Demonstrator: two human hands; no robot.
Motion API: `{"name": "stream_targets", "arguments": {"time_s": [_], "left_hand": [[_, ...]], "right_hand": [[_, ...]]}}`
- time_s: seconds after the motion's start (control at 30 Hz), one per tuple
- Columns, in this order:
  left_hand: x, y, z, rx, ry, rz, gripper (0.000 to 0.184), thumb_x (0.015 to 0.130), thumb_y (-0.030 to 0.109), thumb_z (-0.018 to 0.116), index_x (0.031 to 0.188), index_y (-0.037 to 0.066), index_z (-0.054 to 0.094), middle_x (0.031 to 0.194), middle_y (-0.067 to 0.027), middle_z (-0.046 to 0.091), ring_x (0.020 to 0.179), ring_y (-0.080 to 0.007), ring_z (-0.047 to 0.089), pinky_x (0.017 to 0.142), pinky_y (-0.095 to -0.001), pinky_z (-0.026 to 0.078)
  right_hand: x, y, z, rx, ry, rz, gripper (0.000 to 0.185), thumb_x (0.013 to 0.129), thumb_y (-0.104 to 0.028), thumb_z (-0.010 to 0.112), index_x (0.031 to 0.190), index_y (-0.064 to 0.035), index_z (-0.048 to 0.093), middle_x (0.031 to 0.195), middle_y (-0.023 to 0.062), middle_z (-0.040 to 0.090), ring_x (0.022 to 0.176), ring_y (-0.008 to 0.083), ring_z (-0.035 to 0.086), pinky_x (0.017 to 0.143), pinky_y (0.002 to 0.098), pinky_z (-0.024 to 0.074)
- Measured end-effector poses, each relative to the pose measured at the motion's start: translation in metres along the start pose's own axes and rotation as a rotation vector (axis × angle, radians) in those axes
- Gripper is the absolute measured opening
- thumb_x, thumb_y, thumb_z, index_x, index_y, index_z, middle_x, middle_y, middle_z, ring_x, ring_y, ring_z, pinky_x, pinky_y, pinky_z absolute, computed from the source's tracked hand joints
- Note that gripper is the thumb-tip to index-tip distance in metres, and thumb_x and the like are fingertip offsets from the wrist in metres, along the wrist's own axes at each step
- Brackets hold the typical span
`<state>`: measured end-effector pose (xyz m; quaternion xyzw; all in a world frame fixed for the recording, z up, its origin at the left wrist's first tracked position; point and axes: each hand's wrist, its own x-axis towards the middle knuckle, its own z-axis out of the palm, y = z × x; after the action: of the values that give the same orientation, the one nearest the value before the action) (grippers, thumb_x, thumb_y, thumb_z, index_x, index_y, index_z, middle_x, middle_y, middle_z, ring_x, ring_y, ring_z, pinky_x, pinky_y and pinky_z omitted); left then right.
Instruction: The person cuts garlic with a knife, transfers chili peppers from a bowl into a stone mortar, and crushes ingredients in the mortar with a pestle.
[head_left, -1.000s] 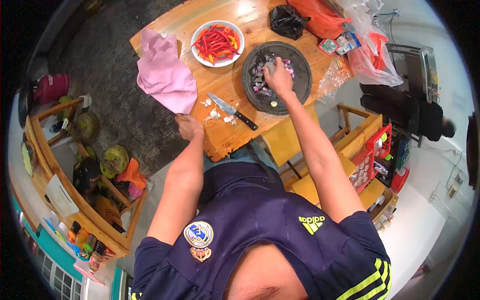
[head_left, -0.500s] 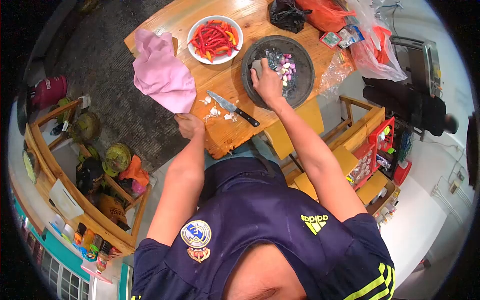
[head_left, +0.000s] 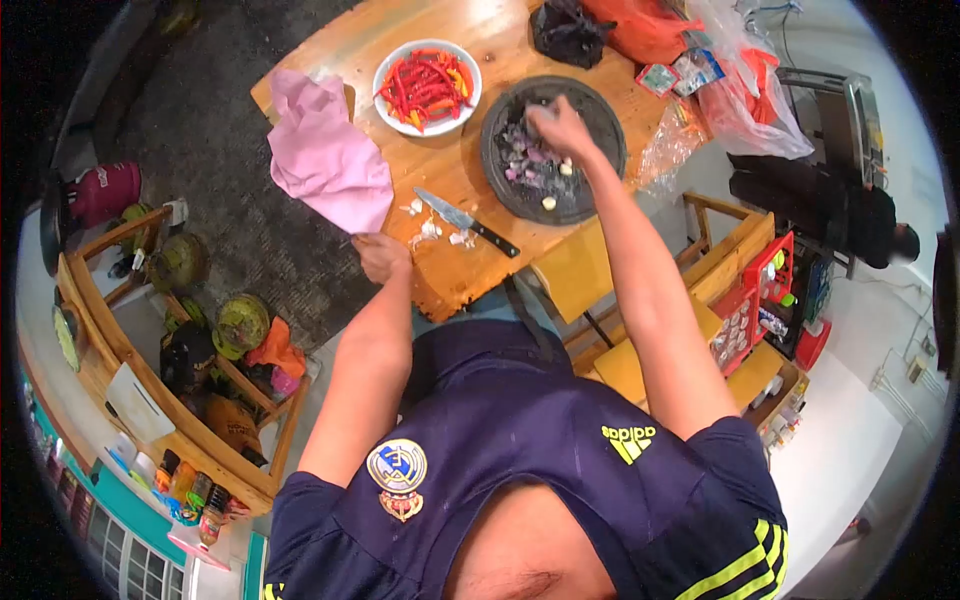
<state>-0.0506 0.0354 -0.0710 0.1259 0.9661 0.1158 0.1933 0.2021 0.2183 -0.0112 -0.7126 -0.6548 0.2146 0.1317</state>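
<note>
In the head view my right hand [head_left: 562, 130] is closed round a grey stone pestle [head_left: 532, 118], slightly blurred, over the left part of a wide, dark stone mortar [head_left: 607, 190]. Purple shallots [head_left: 530, 160], partly crushed, and a few pale garlic cloves [head_left: 549, 203] lie in the mortar's bowl. At the table's near left edge my left hand [head_left: 382, 258] is closed on the edge of the wood, just below the corner of a pink cloth [head_left: 330, 150]; some of its fingers are hidden. A black-handled knife [head_left: 465, 220] lies between my hands, beside garlic skins [head_left: 428, 231].
A white bowl of red chillies [head_left: 427, 88] stands left of the mortar on the wooden table [head_left: 340, 40]. Black and red plastic bags [head_left: 570, 32] crowd the far right. Yellow stools [head_left: 577, 265] sit below the table's right side. A person in dark clothes [head_left: 865, 225] is at the far right.
My right hand has moved right and up with the pestle. The shallots and garlic have spread left and down across the mortar, some broken up. My left hand stays at the table edge.
</note>
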Motion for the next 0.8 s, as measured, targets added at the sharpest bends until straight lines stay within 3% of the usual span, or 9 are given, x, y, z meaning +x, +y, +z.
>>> {"name": "stream_targets", "arguments": {"time_s": [0.07, 0.1, 0.2, 0.23, 0.33, 0.47, 0.6, 0.73, 0.8], "left_hand": [[0.000, 0.004, -0.005, -0.022, -0.010, 0.005, 0.047, 0.093, 0.042, 0.027, 0.111, 0.008, 0.052, 0.084, -0.0275, 0.063, 0.079, -0.0467, 0.059, 0.071, -0.0559, 0.044], [-0.002, 0.001, -0.003, -0.011, 0.001, 0.005, 0.047, 0.093, 0.043, 0.026, 0.112, 0.008, 0.051, 0.084, -0.0274, 0.063, 0.079, -0.0467, 0.059, 0.071, -0.0562, 0.044], [-0.001, -0.002, 0.002, 0.026, 0.031, 0.030, 0.047, 0.092, 0.043, 0.025, 0.113, 0.009, 0.051, 0.082, -0.0270, 0.063, 0.078, -0.0466, 0.059, 0.070, -0.0568, 0.044], [-0.003, 0.001, -0.003, 0.037, 0.005, -0.007, 0.048, 0.093, 0.043, 0.025, 0.114, 0.009, 0.052, 0.084, -0.0274, 0.063, 0.078, -0.0466, 0.060, 0.071, -0.0565, 0.045], [-0.002, 0.004, -0.006, -0.013, -0.016, 0.013, 0.048, 0.093, 0.042, 0.024, 0.115, 0.010, 0.052, 0.086, -0.0281, 0.062, 0.079, -0.0468, 0.059, 0.072, -0.0559, 0.045], [0.002, -0.002, 0.004, 0.072, 0.002, -0.030, 0.044, 0.093, 0.040, 0.026, 0.115, 0.012, 0.051, 0.084, -0.0276, 0.062, 0.080, -0.0454, 0.060, 0.073, -0.0552, 0.045], [0.003, -0.001, 0.003, 0.030, 0.033, 0.007, 0.043, 0.092, 0.040, 0.027, 0.112, 0.011, 0.051, 0.082, -0.0272, 0.062, 0.079, -0.0453, 0.060, 0.072, -0.0550, 0.045], [0.000, -0.011, 0.001, 0.063, 0.061, 0.022, 0.044, 0.092, 0.042, 0.028, 0.111, 0.009, 0.051, 0.081, -0.0260, 0.063, 0.079, -0.0450, 0.060, 0.070, -0.0544, 0.045], [-0.003, 0.003, -0.002, 0.060, 0.029, 0.019, 0.045, 0.092, 0.042, 0.028, 0.114, 0.009, 0.050, 0.082, -0.0254, 0.063, 0.079, -0.0446, 0.060, 0.071, -0.0545, 0.045]], "right_hand": [[-0.024, -0.002, 0.014, -0.005, 0.109, -0.068, 0.044, 0.080, -0.029, 0.058, 0.110, 0.0005, 0.044, 0.072, 0.0272, 0.061, 0.070, 0.0430, 0.062, 0.063, 0.0481, 0.0496], [-0.039, -0.043, -0.007, -0.175, -0.053, 0.057, 0.043, 0.080, -0.028, 0.058, 0.109, 0.0006, 0.044, 0.075, 0.0277, 0.061, 0.073, 0.0424, 0.062, 0.064, 0.0458, 0.0503], [-0.002, -0.006, 0.003, 0.020, 0.017, -0.004, 0.040, 0.079, -0.030, 0.059, 0.107, -0.0053, 0.045, 0.075, 0.0265, 0.061, 0.072, 0.0424, 0.061, 0.064, 0.0460, 0.0496], [0.019, 0.002, -0.012, 0.247, -0.242, 0.258, 0.037, 0.080, -0.032, 0.059, 0.104, -0.0067, 0.046, 0.075, 0.0244, 0.062, 0.071, 0.0420, 0.061, 0.066, 0.0479, 0.0490], [-0.025, -0.012, 0.012, -0.011, -0.120, -0.040, 0.038, 0.080, -0.033, 0.058, 0.105, -0.0071, 0.045, 0.074, 0.0225, 0.062, 0.071, 0.0413, 0.061, 0.067, 0.0490, 0.0490], [-0.044, -0.035, 0.003, -0.206, -0.082, -0.005, 0.044, 0.081, -0.035, 0.059, 0.113, -0.0103, 0.042, 0.069, 0.0213, 0.062, 0.069, 0.0418, 0.061, 0.070, 0.0482, 0.0491], [0.016, -0.002, -0.015, 0.171, -0.319, 0.248, 0.050, 0.079, -0.036, 0.058, 0.113, -0.0038, 0.042, 0.083, 0.0265, 0.062, 0.079, 0.0449, 0.059, 0.075, 0.0445, 0.0479], [-0.034, -0.041, -0.005, -0.110, -0.160, 0.130, 0.048, 0.079, -0.034, 0.057, 0.111, -0.0026, 0.042, 0.081, 0.0274, 0.061, 0.080, 0.0455, 0.059, 0.072, 0.0483, 0.0474], [-0.007, -0.025, -0.009, 0.040, -0.040, -0.011, 0.044, 0.079, -0.033, 0.058, 0.111, -0.0070, 0.042, 0.077, 0.0258, 0.062, 0.072, 0.0439, 0.060, 0.065, 0.0513, 0.0476]]}}
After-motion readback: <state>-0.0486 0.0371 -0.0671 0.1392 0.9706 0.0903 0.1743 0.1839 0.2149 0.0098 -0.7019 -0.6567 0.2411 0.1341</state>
